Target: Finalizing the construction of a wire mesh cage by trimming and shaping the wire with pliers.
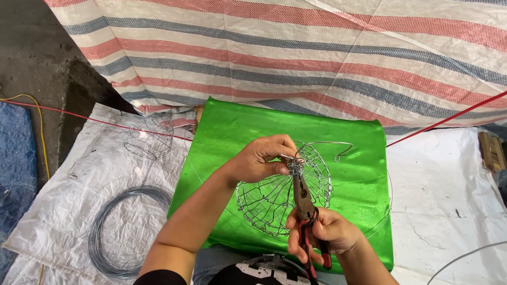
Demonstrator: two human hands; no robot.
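While the green cloth [232,137] carries everything, we have the round wire basket frame [264,200] near its front edge, tipped on its side, open mouth facing us, hook end toward the far right corner. Our left hand [261,158] pinches the twisted wire knot [294,167] at the hub. Our right hand [325,232] is wrapped tight around the red-handled pliers [304,203], long axis running front to back, nose on that knot. Twisting looks under way; next needs a steady turn.

Wire basket [274,198] mid-frame: thin bare metal, dull silver. Pliers [304,203]: dark matt steel, red plastic grips. Green cloth [232,137] glossy, satin-like (creased). Striped tarp [296,47] at top: coarse woven plastic. Wire coil [113,232] lower left: grey metal.
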